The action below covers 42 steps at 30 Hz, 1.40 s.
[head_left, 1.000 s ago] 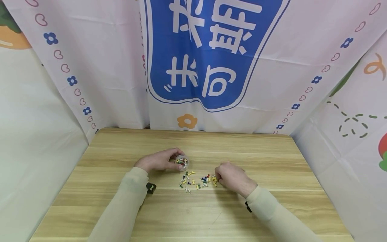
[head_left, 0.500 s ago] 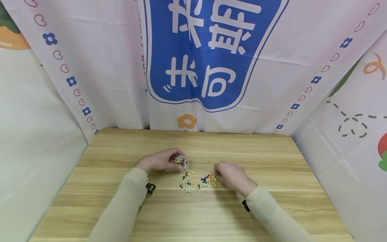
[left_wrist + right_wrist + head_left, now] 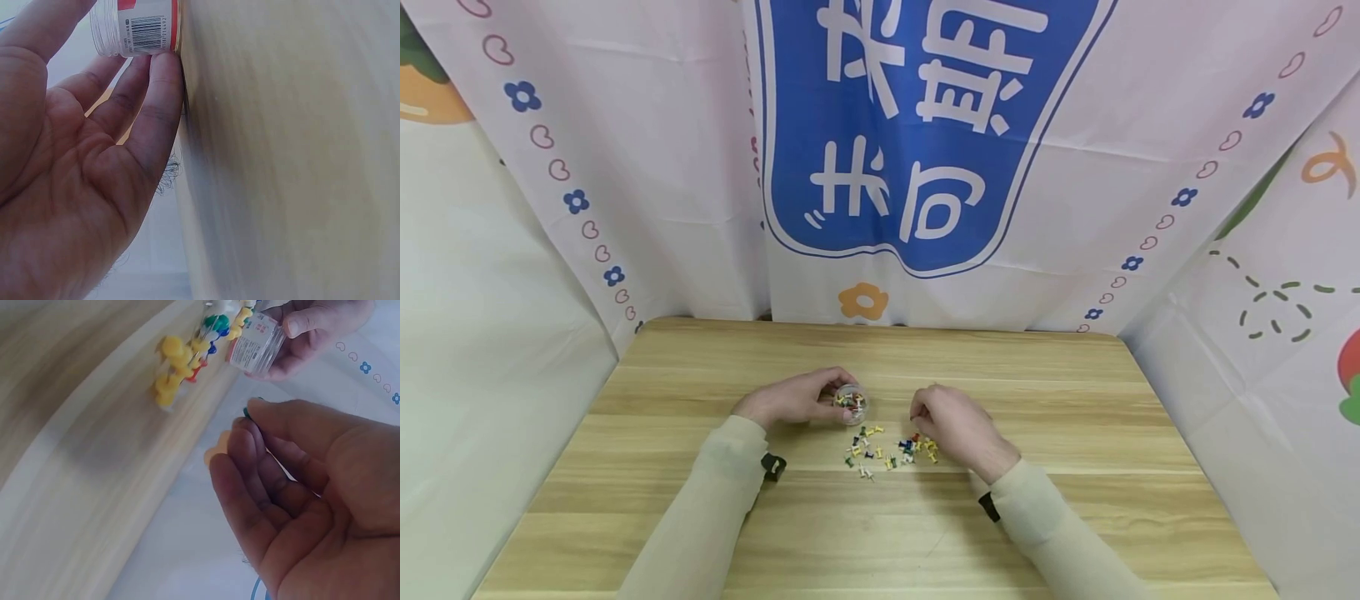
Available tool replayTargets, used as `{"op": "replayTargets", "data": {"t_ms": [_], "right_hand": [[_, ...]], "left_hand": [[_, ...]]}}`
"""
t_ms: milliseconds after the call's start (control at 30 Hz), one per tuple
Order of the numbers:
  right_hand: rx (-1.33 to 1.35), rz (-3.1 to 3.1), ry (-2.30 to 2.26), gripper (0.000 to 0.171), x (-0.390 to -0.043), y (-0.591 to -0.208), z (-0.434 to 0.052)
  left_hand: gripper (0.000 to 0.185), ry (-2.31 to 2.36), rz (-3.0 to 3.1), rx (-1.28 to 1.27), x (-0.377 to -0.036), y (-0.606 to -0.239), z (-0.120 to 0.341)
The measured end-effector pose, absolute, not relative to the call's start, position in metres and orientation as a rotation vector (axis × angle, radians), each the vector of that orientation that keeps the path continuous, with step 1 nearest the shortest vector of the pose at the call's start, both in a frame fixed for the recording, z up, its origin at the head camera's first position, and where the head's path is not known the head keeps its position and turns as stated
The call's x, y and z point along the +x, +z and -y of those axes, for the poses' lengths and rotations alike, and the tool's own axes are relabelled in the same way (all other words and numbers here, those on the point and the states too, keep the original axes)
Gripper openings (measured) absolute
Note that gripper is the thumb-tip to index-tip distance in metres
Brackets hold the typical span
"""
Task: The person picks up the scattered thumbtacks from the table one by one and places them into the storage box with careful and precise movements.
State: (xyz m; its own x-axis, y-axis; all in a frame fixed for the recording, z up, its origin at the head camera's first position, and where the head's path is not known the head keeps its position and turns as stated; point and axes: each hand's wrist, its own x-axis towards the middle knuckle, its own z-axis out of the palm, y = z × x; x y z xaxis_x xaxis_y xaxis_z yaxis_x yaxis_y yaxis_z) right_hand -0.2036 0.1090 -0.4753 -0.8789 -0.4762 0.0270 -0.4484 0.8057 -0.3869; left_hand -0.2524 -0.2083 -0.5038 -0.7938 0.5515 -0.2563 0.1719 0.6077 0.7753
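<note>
Pins (image 3: 891,450), small plastic-headed ones in yellow, blue, green and red, lie scattered on the pale wood-grain desk (image 3: 1075,417). Left hand (image 3: 790,398) grips a clear round jar (image 3: 852,403) just behind them. Right hand (image 3: 951,425) pinches a green pin (image 3: 248,412) above the heap.

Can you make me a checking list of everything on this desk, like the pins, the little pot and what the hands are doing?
Surface: wooden table, pale grain.
Job's things: small clear jar holding some pins; coloured push pins scattered beside it.
Clutter: nothing seen.
Grippers: left hand holds the jar; right hand pinches a green pin above the pile.
Cables: nothing seen.
Surroundings: printed cloth backdrop with a blue panel, flowers and hearts.
</note>
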Motion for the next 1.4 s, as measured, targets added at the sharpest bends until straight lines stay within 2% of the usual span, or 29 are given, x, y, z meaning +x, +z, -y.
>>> {"op": "replayTargets", "data": {"t_ms": [900,1400], "right_hand": [[-0.727,-2.907,-0.843,0.005,-0.213,-0.478,-0.043],[-0.720,-2.909,-0.843,0.007,-0.223,-0.480,-0.027]], "left_hand": [[0.057,1.104,-2.320,0.609,-0.254,-0.505,0.210],[0.056,1.078,-2.352,0.602,-0.254,-0.506,0.209]]}}
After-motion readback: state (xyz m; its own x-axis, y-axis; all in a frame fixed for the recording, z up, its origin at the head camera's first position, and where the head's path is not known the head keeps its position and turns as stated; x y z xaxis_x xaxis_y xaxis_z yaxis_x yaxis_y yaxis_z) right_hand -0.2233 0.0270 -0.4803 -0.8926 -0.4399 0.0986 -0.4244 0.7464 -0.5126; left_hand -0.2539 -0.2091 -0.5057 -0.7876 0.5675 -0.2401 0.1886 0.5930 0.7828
